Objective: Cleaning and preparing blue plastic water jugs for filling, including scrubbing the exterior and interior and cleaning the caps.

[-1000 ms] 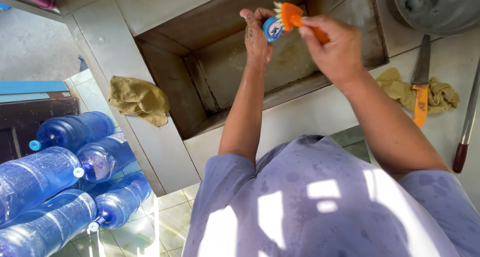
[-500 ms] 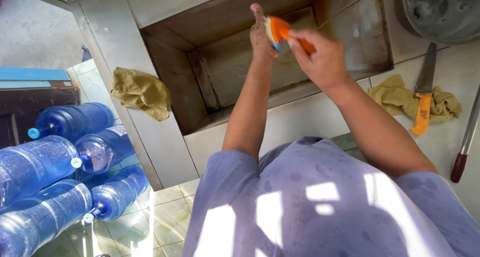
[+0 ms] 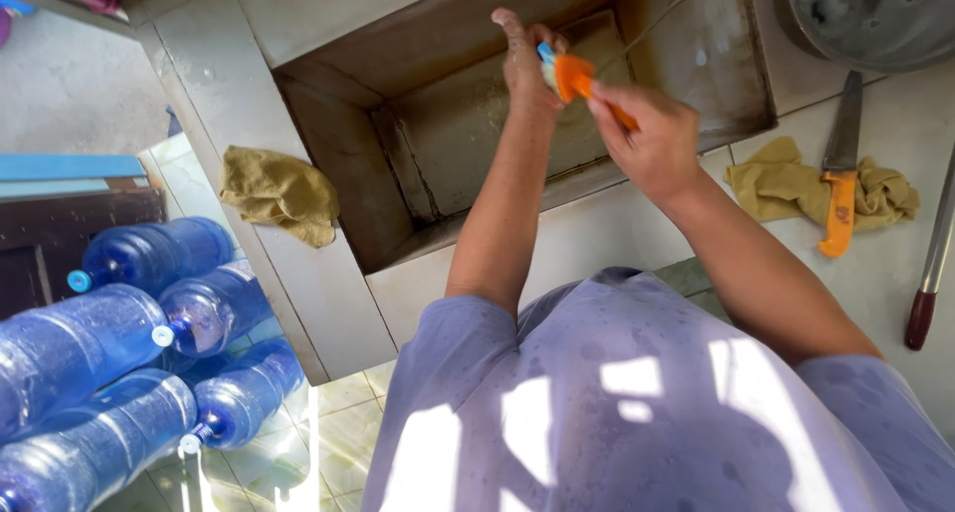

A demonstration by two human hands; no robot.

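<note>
Over the square stone sink (image 3: 338, 144) my left hand (image 3: 525, 64) is closed around a small blue object (image 3: 546, 52), mostly hidden by the fingers. My right hand (image 3: 652, 139) grips an orange-handled brush (image 3: 577, 78) whose head presses against that blue object. Both forearms reach out from my wet lilac shirt at the bottom of the view.
A yellow rag (image 3: 279, 192) lies on the tiled counter left of the sink. To the right, an orange-handled knife (image 3: 842, 169) rests on another yellow cloth (image 3: 771, 184). A metal basin (image 3: 870, 19) stands at top right. Several blue water jugs (image 3: 149, 323) lie on the floor at left.
Both hands have stayed over the sink, with the brush head shifting slightly against the blue object. The view has tilted a little, so the hands sit lower and further right in it.
</note>
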